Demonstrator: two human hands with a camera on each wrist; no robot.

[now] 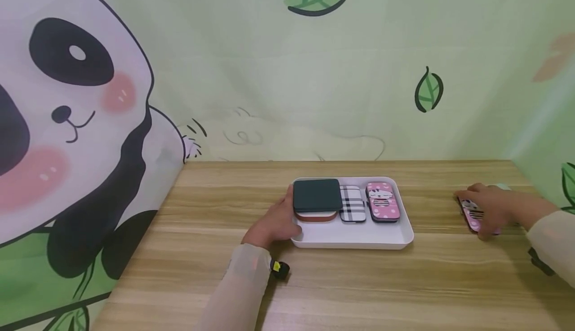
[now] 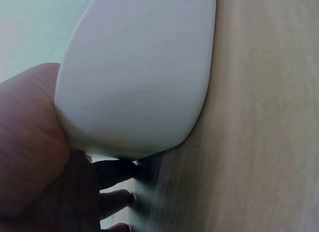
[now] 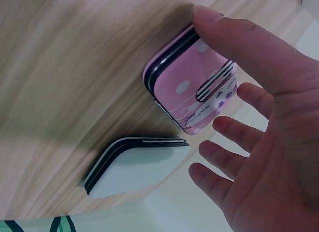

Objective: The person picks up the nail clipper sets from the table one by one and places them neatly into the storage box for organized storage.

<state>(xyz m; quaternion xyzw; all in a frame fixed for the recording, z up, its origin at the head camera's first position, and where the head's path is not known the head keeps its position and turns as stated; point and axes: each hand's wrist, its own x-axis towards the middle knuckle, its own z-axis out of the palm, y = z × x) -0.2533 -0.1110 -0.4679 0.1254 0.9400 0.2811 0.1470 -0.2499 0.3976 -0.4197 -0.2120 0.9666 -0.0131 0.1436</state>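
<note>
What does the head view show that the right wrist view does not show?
Only the head view shows the white tray with three cases inside, and the left hand at its left end. Only the right wrist view shows a pale case lying beside the pink case. Both show the right hand over the pink case on the wooden table.

Bare wooden table (image 1: 341, 281) lies open between the left hand (image 1: 274, 223) and the right hand (image 1: 494, 211). The white tray (image 1: 359, 238) blocks the left hand's inner side, with three cases packed along its far wall. Beyond the right hand's pink case (image 3: 192, 90), a pale green case (image 3: 134, 167) and the wall close in.
</note>
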